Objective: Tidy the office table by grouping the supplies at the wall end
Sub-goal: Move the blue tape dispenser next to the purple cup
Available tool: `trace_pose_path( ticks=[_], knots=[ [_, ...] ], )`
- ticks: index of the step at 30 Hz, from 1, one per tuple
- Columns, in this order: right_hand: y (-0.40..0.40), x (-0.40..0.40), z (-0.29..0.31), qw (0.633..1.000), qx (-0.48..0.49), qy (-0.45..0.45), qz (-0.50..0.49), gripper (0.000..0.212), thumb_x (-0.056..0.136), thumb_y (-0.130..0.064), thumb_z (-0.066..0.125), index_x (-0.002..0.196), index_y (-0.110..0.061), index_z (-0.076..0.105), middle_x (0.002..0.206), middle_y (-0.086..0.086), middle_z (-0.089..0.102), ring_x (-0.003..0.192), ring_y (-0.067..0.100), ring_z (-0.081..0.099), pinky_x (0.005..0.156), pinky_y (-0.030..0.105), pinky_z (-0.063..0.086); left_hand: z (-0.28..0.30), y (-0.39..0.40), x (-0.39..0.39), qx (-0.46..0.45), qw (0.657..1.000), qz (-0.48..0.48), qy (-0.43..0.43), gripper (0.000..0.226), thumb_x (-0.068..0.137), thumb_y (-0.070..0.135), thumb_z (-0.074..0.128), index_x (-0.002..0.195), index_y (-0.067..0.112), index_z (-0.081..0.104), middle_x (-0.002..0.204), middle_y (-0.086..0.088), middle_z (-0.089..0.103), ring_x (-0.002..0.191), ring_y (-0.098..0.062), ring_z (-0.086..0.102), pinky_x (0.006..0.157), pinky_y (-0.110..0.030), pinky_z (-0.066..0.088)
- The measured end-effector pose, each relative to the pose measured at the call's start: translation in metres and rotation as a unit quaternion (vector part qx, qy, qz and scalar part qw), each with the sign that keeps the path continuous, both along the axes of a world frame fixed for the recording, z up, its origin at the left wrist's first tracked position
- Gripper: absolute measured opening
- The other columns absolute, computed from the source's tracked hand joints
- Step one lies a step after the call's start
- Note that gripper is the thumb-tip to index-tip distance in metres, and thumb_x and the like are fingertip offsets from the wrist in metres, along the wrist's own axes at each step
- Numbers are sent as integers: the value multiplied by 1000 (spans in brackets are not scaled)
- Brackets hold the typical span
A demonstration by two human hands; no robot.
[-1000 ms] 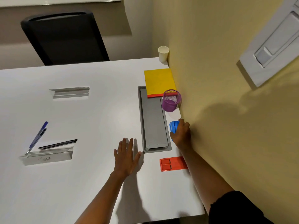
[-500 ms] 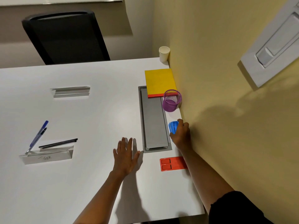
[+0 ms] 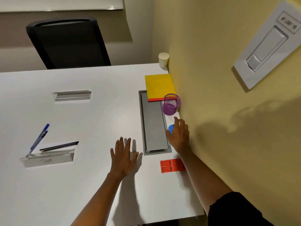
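Office tabletop, white, seen from above at its wall end. The left hand lies flat, palm down, fingers straight and spread: its grip is released and holds nothing. The right hand is just beside the yellow wall, above a small blue object, of which only the left part shows from under the palm. The fingers are extended and loosely parted; the grip looks released, though whether the palm touches the blue object cannot be told.

Supplies along the wall, far to near: a white paper cup at the corner; a yellow notepad with a red edge, its near left corner overlapping the grey cable hatch; a purple mesh pen cup, upright, just beside the notepad; the blue object; a red tray with two recesses, partly hidden by the right forearm.

Well apart, on the left of the tabletop: a blue pen and a black pen, both leaning on a clear name stand; a second clear stand farther back. A black chair stands behind the tabletop, and a white switch plate is on the wall.
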State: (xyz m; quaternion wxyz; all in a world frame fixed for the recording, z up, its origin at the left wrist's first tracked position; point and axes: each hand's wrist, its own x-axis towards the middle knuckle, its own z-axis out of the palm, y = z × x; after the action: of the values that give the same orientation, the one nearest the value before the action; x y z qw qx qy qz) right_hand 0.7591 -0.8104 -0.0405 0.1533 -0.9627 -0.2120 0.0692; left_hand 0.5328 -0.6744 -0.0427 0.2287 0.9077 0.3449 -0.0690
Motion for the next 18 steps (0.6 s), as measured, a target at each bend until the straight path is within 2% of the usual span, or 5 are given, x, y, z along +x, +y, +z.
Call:
trace_pose_path(
  ticks=[4, 10, 14, 18],
  knots=[
    [17, -18, 17, 997, -4, -31, 74, 74, 87, -52, 54, 147, -18, 27, 152, 13, 32, 137, 32, 36, 109, 47, 35, 9, 9, -11, 37, 999, 0, -10, 85, 81, 71, 10, 153, 27, 5, 162, -7, -2, 149, -27, -4, 116, -55, 9],
    [55, -49, 43, 979, -37, -26, 199, 80, 90, -60, 43, 153, -25, 7, 161, 8, 9, 147, 31, 13, 119, 50, 17, 29, 31, -32, 75, 996, 41, -15, 82, 82, 71, 10, 152, 31, -2, 161, -8, -4, 149, -28, -5, 116, -55, 8],
    [85, -72, 57, 967, -26, -36, 250, 79, 92, -59, 41, 153, -25, 5, 161, 9, 8, 147, 31, 12, 119, 50, 15, 43, 46, -51, 69, 993, 88, -33, 83, 81, 72, 9, 152, 32, -4, 161, -6, -8, 148, -27, -9, 116, -55, 4],
    [121, -98, 63, 954, 2, -29, 298, 78, 91, -58, 43, 153, -25, 8, 161, 7, 8, 148, 30, 11, 119, 50, 12, 50, 58, -79, 76, 985, 144, -47, 81, 84, 69, 15, 153, 28, 4, 161, -9, -2, 149, -30, -2, 115, -57, 8]
  ],
)
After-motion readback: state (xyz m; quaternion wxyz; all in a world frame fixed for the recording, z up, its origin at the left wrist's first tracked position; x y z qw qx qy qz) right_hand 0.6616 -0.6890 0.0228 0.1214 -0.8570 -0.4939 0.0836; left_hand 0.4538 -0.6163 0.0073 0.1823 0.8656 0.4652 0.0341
